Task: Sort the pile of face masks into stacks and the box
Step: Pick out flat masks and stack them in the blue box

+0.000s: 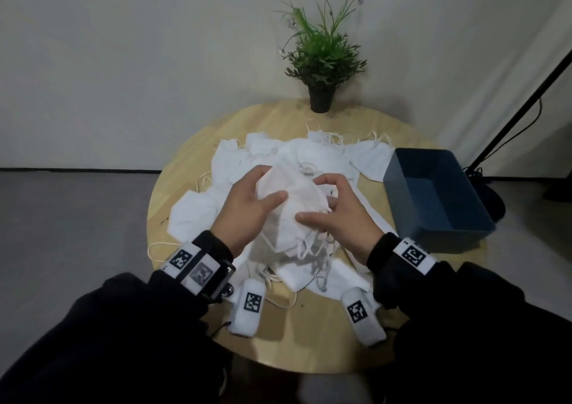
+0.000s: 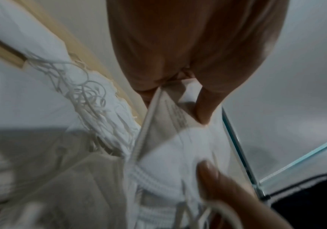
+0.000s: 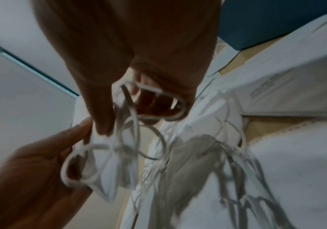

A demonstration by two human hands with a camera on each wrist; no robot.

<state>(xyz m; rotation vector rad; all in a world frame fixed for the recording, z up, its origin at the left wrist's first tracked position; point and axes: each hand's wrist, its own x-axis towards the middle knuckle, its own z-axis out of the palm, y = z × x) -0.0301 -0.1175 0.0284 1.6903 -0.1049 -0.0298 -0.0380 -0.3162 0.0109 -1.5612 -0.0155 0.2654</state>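
Both hands hold a bundle of white folded face masks [image 1: 289,199] above the middle of the round wooden table [image 1: 185,162]. My left hand [image 1: 250,205] grips its left side, thumb on top. My right hand [image 1: 335,208] grips the right side, thumb on the near edge. The bundle's ear loops [image 1: 309,248] dangle toward me. In the left wrist view the fingers [image 2: 204,106] pinch a mask fold [image 2: 170,131]. In the right wrist view the thumb [image 3: 104,117] presses tangled loops [image 3: 131,139]. A loose pile of white masks [image 1: 247,155] covers the table beneath. The dark blue box [image 1: 433,196] stands empty at the right.
A potted green plant [image 1: 322,66] stands at the table's far edge. Two white marker blocks [image 1: 249,307] [image 1: 363,317] lie near the front edge. A black stand leg [image 1: 510,118] with a cable slants at the right, beyond the box.
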